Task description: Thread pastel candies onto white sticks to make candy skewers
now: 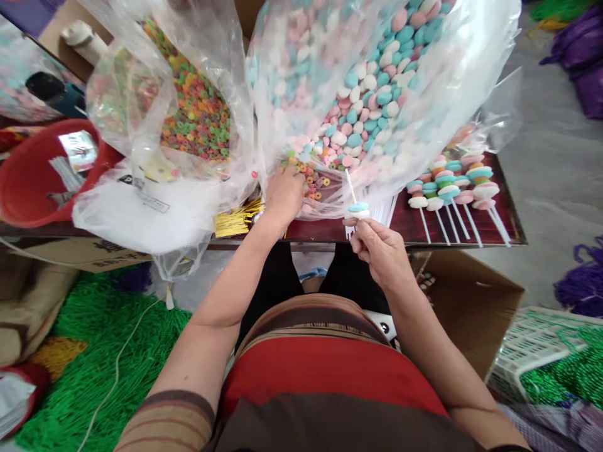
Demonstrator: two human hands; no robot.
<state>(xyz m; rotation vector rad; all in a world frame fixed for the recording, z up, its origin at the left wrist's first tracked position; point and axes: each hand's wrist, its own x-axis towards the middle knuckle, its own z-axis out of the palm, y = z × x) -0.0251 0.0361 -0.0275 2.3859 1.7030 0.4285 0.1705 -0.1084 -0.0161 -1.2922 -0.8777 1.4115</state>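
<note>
My right hand (379,248) pinches a white stick threaded with a blue and a white marshmallow (358,208). The stick's bare upper end points up and slightly left. My left hand (285,191) is over a small heap of ring-shaped gummies (318,174) at the bag's mouth. Its fingers are bent down among the rings, and the fingertips are hidden. Behind both hands lies a large clear bag of pink, white and blue marshmallows (355,129). Finished marshmallow skewers (455,182) lie grouped on the right of the dark red table (405,233).
A bag of coloured ring gummies (198,119) lies at left, beside a red basin (28,176) containing white sticks. Gold twist ties (239,218) lie near my left forearm. Below right are a cardboard box (466,307) and a white crate (537,342). Green strands (108,339) cover the floor at left.
</note>
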